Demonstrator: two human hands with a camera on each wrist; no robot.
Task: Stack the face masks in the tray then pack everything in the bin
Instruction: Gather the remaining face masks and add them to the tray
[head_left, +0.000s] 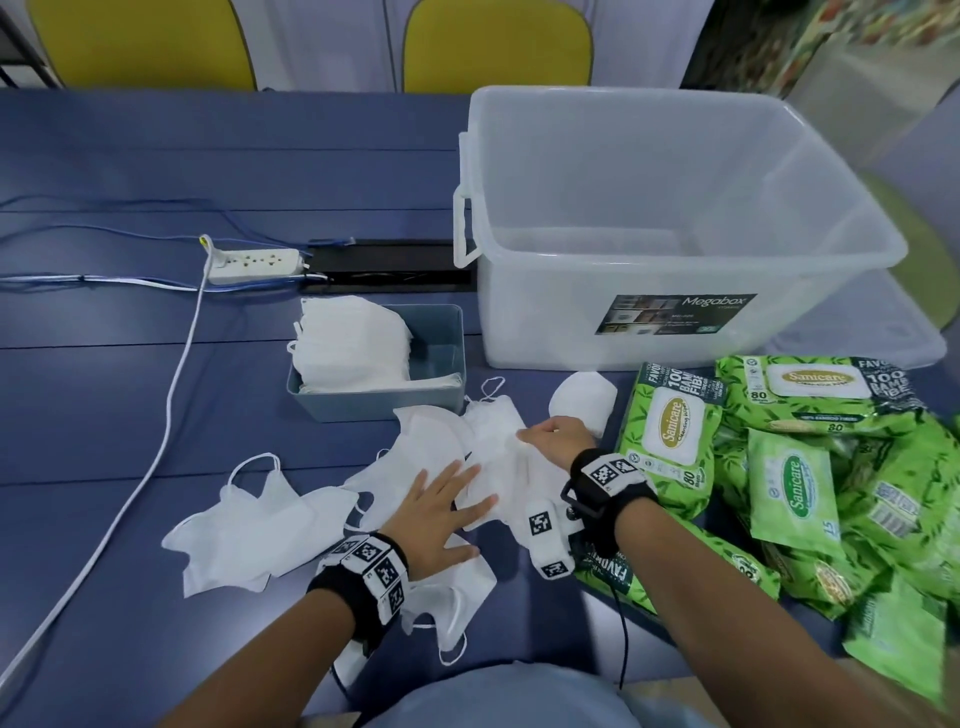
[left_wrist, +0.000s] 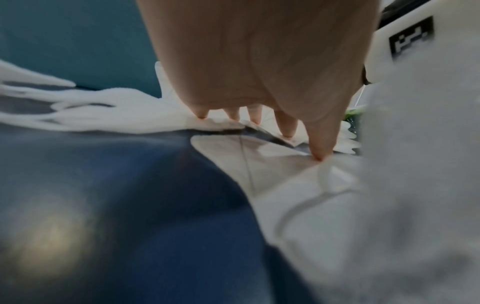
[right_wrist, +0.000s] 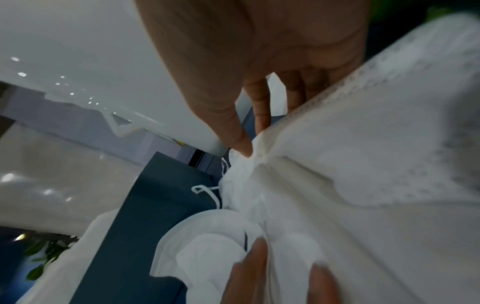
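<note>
Left hand (head_left: 439, 512) lies flat, fingers spread, pressing the loose face masks (head_left: 415, 452) on the table (head_left: 156, 156); right hand (head_left: 553, 439) just beyond pinches one mask's edge. Farther ahead – tray (head_left: 441, 332), half stacked – and bin (head_left: 675, 171).

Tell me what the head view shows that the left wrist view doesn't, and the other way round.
Only the head view shows the clear bin, the grey tray with its stack of masks, the green wipe packs and the right hand pinching a mask. Only the left wrist view shows the fingertips from below, pressing down on the fabric. Both show the left hand flat on the loose masks on the blue table.
</note>
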